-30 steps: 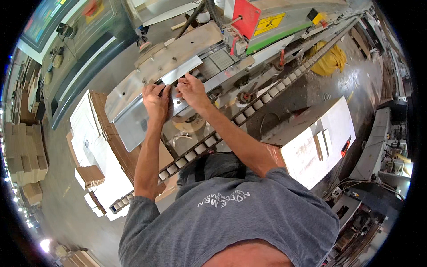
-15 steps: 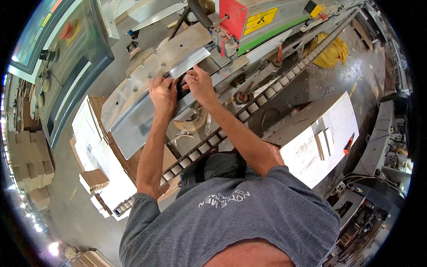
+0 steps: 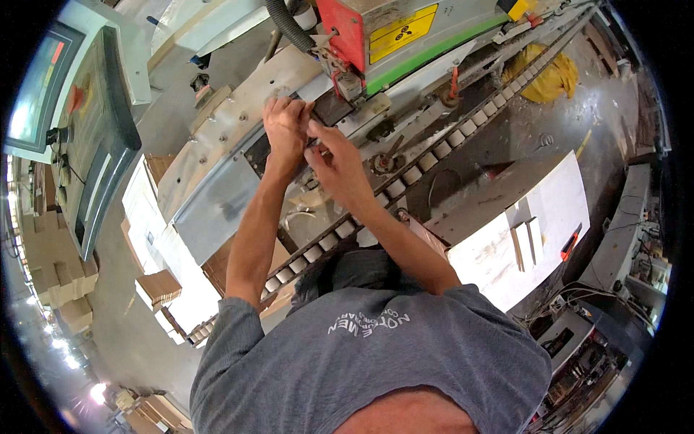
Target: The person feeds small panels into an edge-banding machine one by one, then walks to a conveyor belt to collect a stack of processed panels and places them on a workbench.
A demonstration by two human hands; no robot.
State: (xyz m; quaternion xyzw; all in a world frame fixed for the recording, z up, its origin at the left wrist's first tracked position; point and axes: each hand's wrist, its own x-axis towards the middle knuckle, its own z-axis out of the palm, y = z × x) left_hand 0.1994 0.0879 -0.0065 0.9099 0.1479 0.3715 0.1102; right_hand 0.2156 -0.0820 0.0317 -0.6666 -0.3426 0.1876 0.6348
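My left hand [image 3: 287,132] is over the machine bed, its fingers curled with the back of the hand up. Close against it, my right hand [image 3: 337,163] has thumb and fingers bent inward in a pinch. Something dark and narrow shows between the fingertips, mostly hidden, and its kind cannot be made out. Beneath and left of the hands lies a bent grey sheet-metal guard [image 3: 217,206]. Beyond it runs a beige plate with several bolts [image 3: 210,141]. A dark rectangular opening lies just past my fingertips.
A red, grey and green machine head [image 3: 412,61] stands at the far side with a ribbed hose [image 3: 289,25]. A roller track [image 3: 394,189] runs diagonally below my forearms. A control panel [image 3: 108,145] is at left, and a white board with a knife [image 3: 571,242] at right.
My hands have come together, the left turning over the right. The dark strip between them is now mostly covered. The whole view has shifted slightly.
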